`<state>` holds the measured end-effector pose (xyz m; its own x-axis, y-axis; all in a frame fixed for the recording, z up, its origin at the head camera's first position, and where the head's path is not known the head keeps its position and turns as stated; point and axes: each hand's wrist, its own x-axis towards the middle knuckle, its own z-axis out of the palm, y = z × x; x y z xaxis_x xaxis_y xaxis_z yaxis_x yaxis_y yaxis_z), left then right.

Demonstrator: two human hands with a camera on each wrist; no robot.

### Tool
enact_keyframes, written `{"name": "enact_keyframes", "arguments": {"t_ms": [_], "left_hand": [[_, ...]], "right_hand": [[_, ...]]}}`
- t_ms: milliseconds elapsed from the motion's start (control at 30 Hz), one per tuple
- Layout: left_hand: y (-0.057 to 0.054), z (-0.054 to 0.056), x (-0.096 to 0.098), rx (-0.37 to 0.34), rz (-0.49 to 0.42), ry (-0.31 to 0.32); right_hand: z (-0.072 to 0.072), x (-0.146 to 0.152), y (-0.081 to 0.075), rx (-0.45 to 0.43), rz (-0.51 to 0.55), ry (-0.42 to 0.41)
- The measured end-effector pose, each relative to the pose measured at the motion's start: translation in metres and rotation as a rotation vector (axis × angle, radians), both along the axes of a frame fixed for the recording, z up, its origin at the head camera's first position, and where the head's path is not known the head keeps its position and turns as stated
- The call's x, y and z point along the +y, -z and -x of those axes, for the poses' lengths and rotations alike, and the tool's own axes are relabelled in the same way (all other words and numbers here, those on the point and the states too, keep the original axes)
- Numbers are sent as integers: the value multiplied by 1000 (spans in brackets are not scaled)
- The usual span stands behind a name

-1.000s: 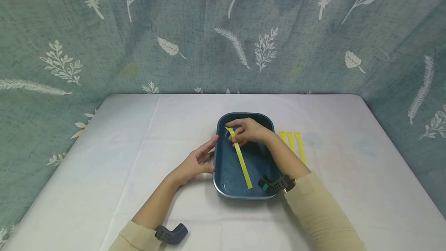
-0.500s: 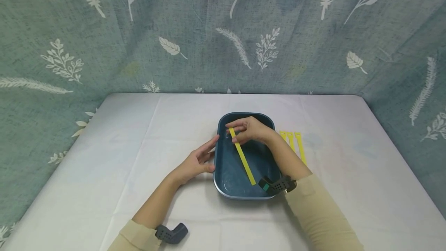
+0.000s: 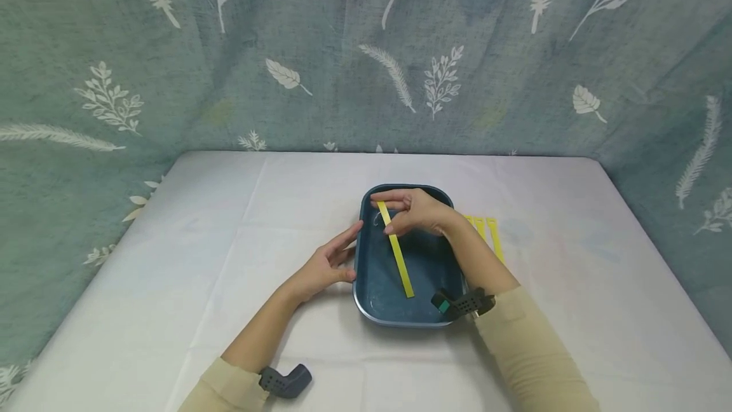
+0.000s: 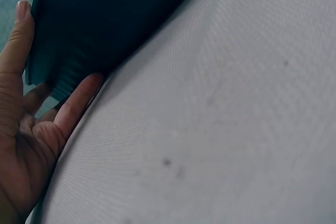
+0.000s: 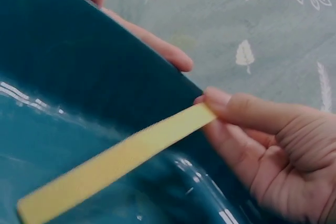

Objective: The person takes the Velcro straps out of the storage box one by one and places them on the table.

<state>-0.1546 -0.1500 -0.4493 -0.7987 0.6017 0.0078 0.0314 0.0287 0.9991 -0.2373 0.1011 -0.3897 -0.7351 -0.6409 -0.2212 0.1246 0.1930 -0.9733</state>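
A dark blue rectangular tray (image 3: 372,301) stands on the table. Over its inside, my right hand (image 3: 420,212) pinches a long flat yellow strip (image 3: 402,266) near its far end, thumb on one side and fingers on the other. The strip slants down toward the near side of the tray. In the right wrist view the strip (image 5: 115,156) runs from the fingertips toward the lower left. My left hand (image 3: 323,266) rests against the tray's left side with its fingers spread; the left wrist view shows the hand (image 4: 23,140) along the outer wall of the tray (image 4: 110,19).
Several more yellow strips (image 3: 495,240) lie on the white cloth (image 3: 560,285) just right of the tray, partly behind the right forearm. A green-grey curtain with leaf prints (image 3: 320,49) hangs beyond the table's far edge.
The right hand has turned the yellow strip so its flat face shows; the notched far end seen earlier is hidden now. Hand and strip have risen slightly. The left hand stays at the tray.
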Motion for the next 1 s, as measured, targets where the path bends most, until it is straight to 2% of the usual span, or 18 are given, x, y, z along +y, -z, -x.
{"name": "enact_keyframes", "arguments": {"t_ms": [133,233,433,700,867,1000], "left_hand": [[0,0,2,-3,-1,0],[-1,0,2,-12,3,-1],[-1,-2,2,-1,10,-20],[3,-1,2,1,6,-25],[3,-1,2,5,-2,-26],[2,-1,3,8,-6,-17]], "right_hand": [[-1,5,-4,22,83,34],[-2,7,-8,42,102,31],[-3,13,-20,89,106,55],[-9,35,-43,116,80,94],[-13,49,-50,123,62,108],[-16,58,-55,116,88,126]]}}
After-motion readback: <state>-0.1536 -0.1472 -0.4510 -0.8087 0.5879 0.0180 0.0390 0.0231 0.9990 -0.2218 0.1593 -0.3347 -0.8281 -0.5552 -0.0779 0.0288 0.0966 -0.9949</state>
